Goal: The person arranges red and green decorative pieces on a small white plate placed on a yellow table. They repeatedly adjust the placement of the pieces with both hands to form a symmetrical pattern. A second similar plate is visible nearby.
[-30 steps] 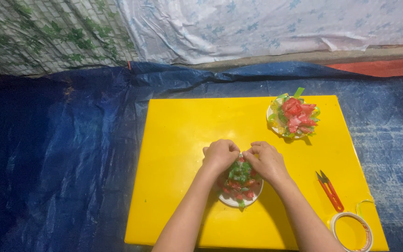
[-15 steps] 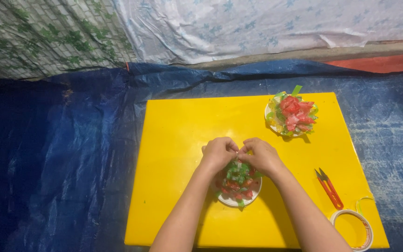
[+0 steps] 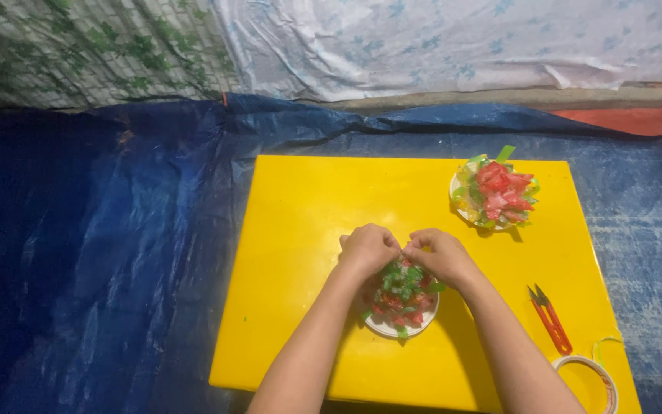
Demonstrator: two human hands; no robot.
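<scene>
Paper flower (image 3: pixel 401 297), red & green, sits on white disc at front-centre of yellow board (image 3: pixel 300 230). Left hand (image 3: pixel 368 249) & right hand (image 3: pixel 440 254) curl over its top, fingertips pinched tight together. Red snips (image 3: pixel 549 318) & tape roll (image 3: pixel 588 376) to right; 2nd flower (image 3: pixel 496 192) far corner.

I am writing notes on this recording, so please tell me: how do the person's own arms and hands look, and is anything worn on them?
Both forearms are bare up to the lower picture edge; no sleeves show. The left hand and the right hand carry no gloves, and no rings, watch or bracelet can be seen.
</scene>
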